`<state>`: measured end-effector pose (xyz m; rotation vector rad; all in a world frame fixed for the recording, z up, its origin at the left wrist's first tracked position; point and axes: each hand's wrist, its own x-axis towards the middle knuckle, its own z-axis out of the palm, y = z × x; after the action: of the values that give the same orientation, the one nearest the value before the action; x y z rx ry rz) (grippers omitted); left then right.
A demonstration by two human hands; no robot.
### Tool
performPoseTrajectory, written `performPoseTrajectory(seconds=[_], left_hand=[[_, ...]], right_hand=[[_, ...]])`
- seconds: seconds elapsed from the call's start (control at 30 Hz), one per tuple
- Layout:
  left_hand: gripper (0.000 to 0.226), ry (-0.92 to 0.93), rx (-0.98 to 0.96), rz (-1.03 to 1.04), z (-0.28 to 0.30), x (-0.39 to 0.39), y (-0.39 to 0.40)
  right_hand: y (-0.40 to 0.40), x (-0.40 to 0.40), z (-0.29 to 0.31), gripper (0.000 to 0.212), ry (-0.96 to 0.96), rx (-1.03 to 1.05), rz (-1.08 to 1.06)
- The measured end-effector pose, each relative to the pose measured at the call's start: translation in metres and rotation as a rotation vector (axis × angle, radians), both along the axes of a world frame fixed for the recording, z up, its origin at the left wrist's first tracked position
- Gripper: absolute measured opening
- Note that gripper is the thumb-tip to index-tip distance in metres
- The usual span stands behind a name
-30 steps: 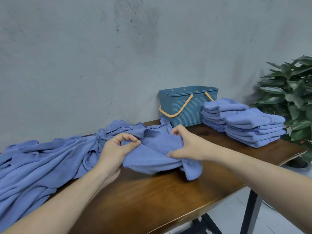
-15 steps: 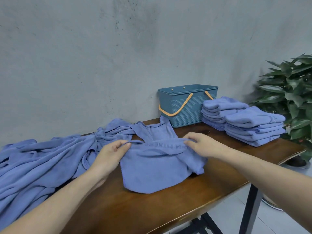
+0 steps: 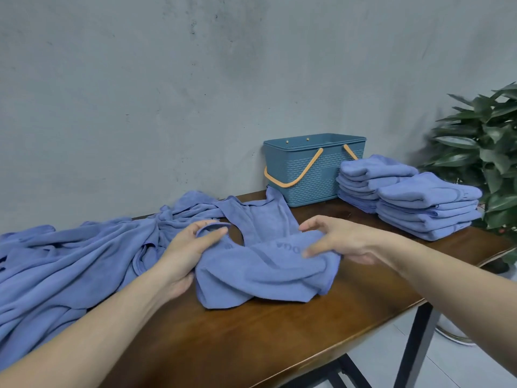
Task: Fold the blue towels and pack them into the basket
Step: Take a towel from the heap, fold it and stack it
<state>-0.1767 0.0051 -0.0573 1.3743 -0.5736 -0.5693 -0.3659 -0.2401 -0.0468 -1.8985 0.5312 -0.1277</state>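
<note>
1. Blue towel [image 3: 265,264] lay bunched on the table [image 3: 251,331] at centre, partly folded over itself, faint lettering visible on its upper fold.
2. Left hand [image 3: 190,247] pinched the towel's 9 o'clock edge between thumb and curled fingers; a loop of hem stood up over the thumb.
3. Right hand [image 3: 335,242] gripped the towel's 3 o'clock side, fingers curled down onto the cloth, thumb below. How much cloth lay inside the grip could not be told.
4. Pile [image 3: 70,261] of unfolded blue towels spread from the towel toward 9 o'clock, reaching the frame edge; one strip ran from it toward 12 o'clock, ending just beside the basket.
5. Basket [image 3: 310,175], teal with orange handles down, stood at 1 o'clock from the towel, against the wall [image 3: 195,79]. Its inside was not visible.
6. Two stacks [image 3: 414,200] of folded blue towels sat at 2 o'clock, touching each other; the rear one stood just beside the basket.
7. Plant [image 3: 486,152] stood at 3 o'clock, beyond the table end.
</note>
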Motion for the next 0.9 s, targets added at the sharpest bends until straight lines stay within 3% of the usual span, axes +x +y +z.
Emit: performPoseTrajectory(seconds=[0.13, 0.23, 0.3, 0.4, 0.47, 0.53, 0.67, 0.73, 0.8, 0.9], left_hand=[[0.01, -0.14, 0.104, 0.035, -0.002, 0.007, -0.002], [0.012, -0.146, 0.067, 0.147, -0.004, 0.015, -0.014], [0.014, -0.136, -0.022, 0.192, -0.003, 0.021, -0.029], [0.021, -0.029, -0.166, 0.219, -0.001, 0.032, -0.058], [0.015, -0.059, -0.126, 0.21, -0.009, 0.038, -0.08], [0.016, -0.252, 0.09, 0.207, -0.021, 0.037, -0.093], [0.052, -0.683, 0.423, 0.018, -0.055, 0.047, -0.102], [0.045, -0.868, 0.561, -0.02, -0.064, 0.053, -0.098], [0.018, -0.95, 0.532, 0.001, -0.068, 0.053, -0.091], [0.028, -1.015, 0.432, 0.007, -0.071, 0.046, -0.071]], right_hand=[[-0.005, 0.01, -0.009, 0.034, -0.057, -0.337, -0.076], [-0.017, 0.025, -0.01, 0.023, -0.152, -0.437, -0.219], [-0.025, 0.039, -0.01, 0.018, -0.255, -0.422, -0.294], [-0.031, 0.063, -0.008, 0.013, -0.434, -0.216, -0.392], [-0.032, 0.08, -0.013, 0.014, -0.444, -0.141, -0.388], [-0.03, 0.09, -0.025, 0.022, -0.357, -0.212, -0.277], [-0.027, 0.086, -0.057, 0.078, -0.005, -0.578, 0.054], [-0.024, 0.079, -0.061, 0.085, 0.042, -0.643, 0.098], [-0.019, 0.068, -0.06, 0.089, 0.044, -0.64, 0.105], [-0.007, 0.045, -0.055, 0.101, 0.072, -0.686, 0.147]])
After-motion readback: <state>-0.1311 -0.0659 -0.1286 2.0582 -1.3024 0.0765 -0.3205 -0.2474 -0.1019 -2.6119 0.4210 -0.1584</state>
